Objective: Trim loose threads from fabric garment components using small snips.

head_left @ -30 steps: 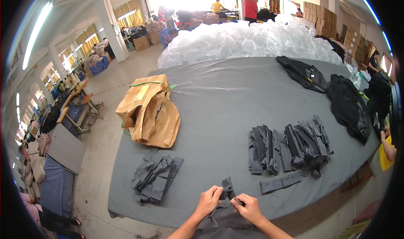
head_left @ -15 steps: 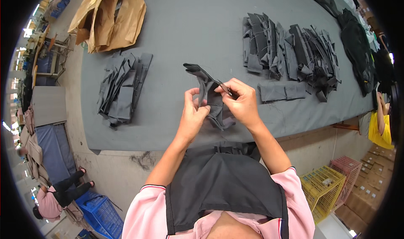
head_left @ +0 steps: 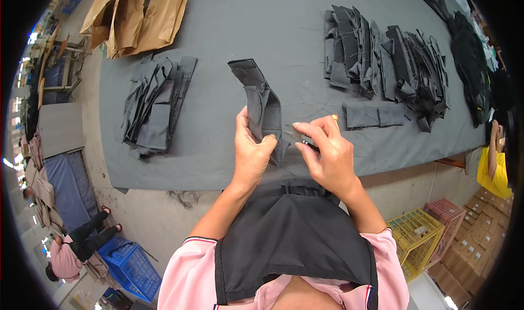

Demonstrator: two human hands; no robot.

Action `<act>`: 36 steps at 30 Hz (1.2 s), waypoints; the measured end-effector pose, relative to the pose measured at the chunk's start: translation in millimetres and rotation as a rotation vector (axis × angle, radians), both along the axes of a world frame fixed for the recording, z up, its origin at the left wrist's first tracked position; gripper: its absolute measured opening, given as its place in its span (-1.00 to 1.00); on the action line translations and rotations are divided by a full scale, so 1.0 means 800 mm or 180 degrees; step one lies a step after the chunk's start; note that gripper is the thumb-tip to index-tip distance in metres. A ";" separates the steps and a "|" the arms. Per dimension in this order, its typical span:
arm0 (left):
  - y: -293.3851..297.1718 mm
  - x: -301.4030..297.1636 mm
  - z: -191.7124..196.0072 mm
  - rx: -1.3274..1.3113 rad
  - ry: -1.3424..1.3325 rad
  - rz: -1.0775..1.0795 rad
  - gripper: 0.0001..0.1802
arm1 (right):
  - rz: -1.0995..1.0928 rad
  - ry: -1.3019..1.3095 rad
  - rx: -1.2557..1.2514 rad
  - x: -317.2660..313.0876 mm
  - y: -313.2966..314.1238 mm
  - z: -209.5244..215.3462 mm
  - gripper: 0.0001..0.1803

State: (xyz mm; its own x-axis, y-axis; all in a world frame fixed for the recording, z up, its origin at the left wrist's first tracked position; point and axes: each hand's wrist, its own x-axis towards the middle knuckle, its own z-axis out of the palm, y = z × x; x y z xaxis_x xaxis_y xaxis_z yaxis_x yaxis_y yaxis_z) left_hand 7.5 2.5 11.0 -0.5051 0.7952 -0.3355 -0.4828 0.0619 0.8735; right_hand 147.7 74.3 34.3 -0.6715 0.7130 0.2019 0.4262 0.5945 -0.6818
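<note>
The left hand [head_left: 252, 156] has its thumb and fingers pinched on the lower part of a folded grey fabric piece [head_left: 256, 102]. The right hand [head_left: 332, 156] has its fingers curled round a small dark tool [head_left: 310, 144]. Half a second ago those right fingers were right at the fabric; now they have come away to the right, just beside it, and the piece stands straighter, its far end lifted up and leftward.

The left fingertips are hidden behind the fabric. Most of the tool is covered by the hand, and a pale blur near the index fingertip is hard to make out.

Both forearms reach forward from bent elbows, the right one angled inward. The fabric piece is held over the near part of the grey surface [head_left: 213, 130], between a left pile [head_left: 155, 108] and a right pile [head_left: 382, 64] of similar strips. A brown paper bag [head_left: 153, 23] is cut off by the upper edge.
</note>
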 end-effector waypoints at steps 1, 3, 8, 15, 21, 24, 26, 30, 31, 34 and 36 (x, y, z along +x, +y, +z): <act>0.001 0.000 0.001 0.0037 0.0050 0.0007 -0.29 | 0.0101 0.0037 0.0230 -0.001 0.000 0.001 -0.61; 0.001 0.000 -0.001 0.0066 0.0104 0.0008 -0.29 | 0.0168 0.0017 0.0358 -0.004 -0.002 -0.001 -0.62; 0.000 0.002 -0.008 0.0062 0.0496 0.0075 -0.24 | 0.0170 0.0032 0.0635 -0.014 -0.004 -0.002 -0.59; -0.001 0.004 -0.004 -0.0075 0.0552 0.0061 -0.25 | 0.0276 -0.0234 0.0958 -0.013 -0.006 -0.005 -0.68; -0.001 0.005 -0.005 -0.0004 0.0602 0.0073 -0.26 | 0.0292 -0.0276 0.1053 -0.012 -0.007 -0.006 -0.70; -0.002 0.004 -0.007 0.0034 0.0554 0.0076 -0.27 | 0.0213 -0.0094 0.0727 -0.011 -0.006 -0.007 -0.71; -0.002 0.002 -0.007 0.0079 0.0533 0.0031 -0.28 | -0.0016 0.0254 -0.0291 -0.009 -0.003 -0.011 -0.74; 0.000 0.001 -0.007 0.0072 0.0559 0.0122 -0.29 | -0.0268 0.0683 -0.0702 -0.007 -0.003 -0.013 -0.77; 0.000 -0.001 -0.011 0.0100 0.0604 0.0126 -0.29 | -0.0168 0.0585 -0.0580 -0.008 -0.003 -0.012 -0.77; -0.001 -0.004 -0.009 0.0116 0.0476 0.0148 -0.28 | -0.0075 0.0575 -0.0594 -0.013 -0.001 -0.015 -0.76; -0.001 -0.006 -0.008 0.0113 0.0308 0.0176 -0.28 | -0.0071 0.0667 -0.0721 -0.011 0.001 -0.015 -0.77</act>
